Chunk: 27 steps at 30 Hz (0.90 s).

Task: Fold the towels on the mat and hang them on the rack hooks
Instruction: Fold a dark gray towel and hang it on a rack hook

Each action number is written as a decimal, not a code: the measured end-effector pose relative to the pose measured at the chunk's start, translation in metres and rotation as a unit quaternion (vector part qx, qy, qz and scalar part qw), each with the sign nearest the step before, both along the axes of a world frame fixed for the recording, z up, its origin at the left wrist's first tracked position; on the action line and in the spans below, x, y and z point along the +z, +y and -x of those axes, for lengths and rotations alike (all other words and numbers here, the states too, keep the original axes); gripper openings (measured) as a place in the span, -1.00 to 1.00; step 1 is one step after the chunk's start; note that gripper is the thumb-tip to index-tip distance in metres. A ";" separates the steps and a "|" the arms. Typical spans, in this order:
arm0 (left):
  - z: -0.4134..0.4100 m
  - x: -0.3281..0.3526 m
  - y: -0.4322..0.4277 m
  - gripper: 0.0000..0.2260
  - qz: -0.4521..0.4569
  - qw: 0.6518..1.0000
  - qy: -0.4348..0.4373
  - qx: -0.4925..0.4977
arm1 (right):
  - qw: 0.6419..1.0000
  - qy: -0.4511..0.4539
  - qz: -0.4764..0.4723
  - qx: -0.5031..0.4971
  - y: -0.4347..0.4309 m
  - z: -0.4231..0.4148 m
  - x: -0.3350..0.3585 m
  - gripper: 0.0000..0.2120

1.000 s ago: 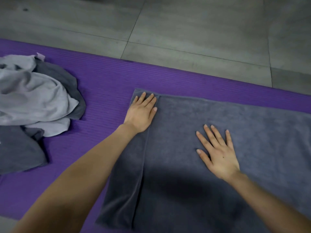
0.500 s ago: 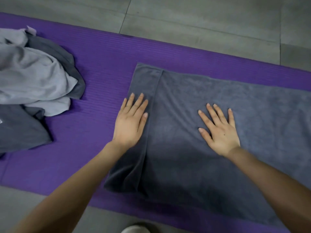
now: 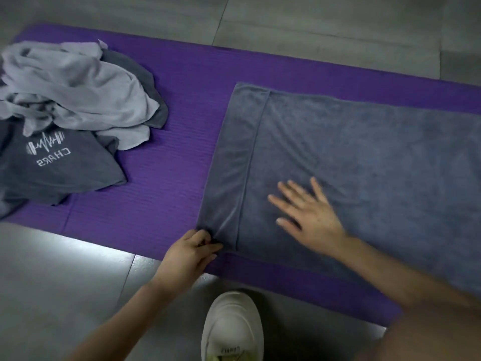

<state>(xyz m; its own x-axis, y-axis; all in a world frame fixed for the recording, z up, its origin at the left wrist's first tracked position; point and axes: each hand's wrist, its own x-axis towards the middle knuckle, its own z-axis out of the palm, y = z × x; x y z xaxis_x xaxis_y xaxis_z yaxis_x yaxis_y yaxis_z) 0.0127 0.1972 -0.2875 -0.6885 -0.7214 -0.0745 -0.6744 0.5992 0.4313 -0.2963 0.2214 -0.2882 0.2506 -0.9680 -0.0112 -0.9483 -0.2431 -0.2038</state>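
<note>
A dark grey towel [image 3: 364, 157] lies spread flat on the purple mat [image 3: 187, 105], with a narrow strip folded over along its left edge. My left hand [image 3: 190, 254] pinches the towel's near left corner at the mat's front edge. Flat on the towel, fingers spread, my right hand [image 3: 307, 214] presses the cloth just right of the folded strip. A heap of other towels sits on the mat's left end: a light grey towel [image 3: 78, 84] on top and a dark grey towel with a white logo [image 3: 57, 162] below. No rack is in view.
Grey floor tiles [image 3: 325, 29] surround the mat. My white shoe [image 3: 231, 327] stands on the floor just in front of the mat, below the towel's near left corner.
My left hand slid down the towel's left edge from the far corner to the near corner and now pinches it. The right hand stayed flat on the towel. The view tilted down.
</note>
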 end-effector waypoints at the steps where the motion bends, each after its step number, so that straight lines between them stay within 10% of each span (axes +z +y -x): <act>1: -0.001 0.001 -0.001 -0.74 -0.011 1.000 0.000 -0.014 | 0.999 0.011 -0.016 0.040 0.009 -0.010 -0.003 -0.51; 16: 0.053 0.016 -0.027 -0.62 -0.021 0.994 -0.090 -0.056 | 0.984 0.057 -0.091 0.140 0.068 0.012 -0.006 -0.52; 27: 0.211 0.040 -0.046 -0.65 0.049 0.973 -0.038 -0.221 | 0.949 -0.066 -0.003 -0.308 0.131 0.160 0.041 -0.50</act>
<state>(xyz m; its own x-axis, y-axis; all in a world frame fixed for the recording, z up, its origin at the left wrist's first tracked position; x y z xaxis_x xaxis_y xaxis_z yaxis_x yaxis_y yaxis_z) -0.1982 0.1510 -0.2475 -0.9284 -0.3622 -0.0828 -0.3690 0.8736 0.3172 -0.4565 0.3521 -0.2471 -0.3629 -0.9315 -0.0248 -0.8767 0.3503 -0.3296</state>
